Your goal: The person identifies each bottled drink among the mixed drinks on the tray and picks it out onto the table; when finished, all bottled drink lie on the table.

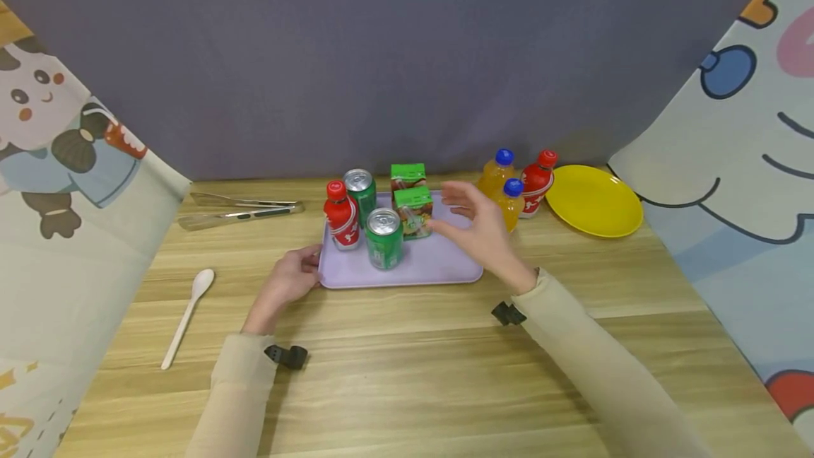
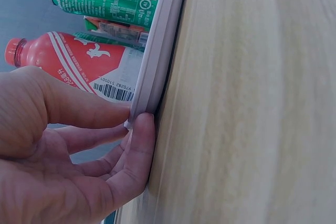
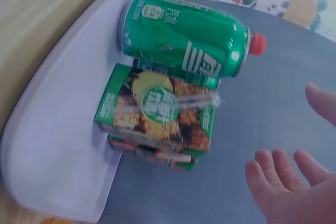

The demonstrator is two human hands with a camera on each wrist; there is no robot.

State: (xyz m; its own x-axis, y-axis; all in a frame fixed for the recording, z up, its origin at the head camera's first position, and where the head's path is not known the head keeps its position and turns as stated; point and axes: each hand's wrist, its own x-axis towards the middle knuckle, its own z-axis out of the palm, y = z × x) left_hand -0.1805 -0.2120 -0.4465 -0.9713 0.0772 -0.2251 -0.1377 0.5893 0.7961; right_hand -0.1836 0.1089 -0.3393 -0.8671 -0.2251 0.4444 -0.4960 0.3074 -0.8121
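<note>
The left hand (image 1: 294, 276) pinches the tray (image 1: 439, 263) by its left edge; this hold should stay firm. The right hand (image 1: 481, 230), fingers wide open and holding nothing, is near the front box (image 1: 413, 212) on the tray; better not to bump it.
</note>
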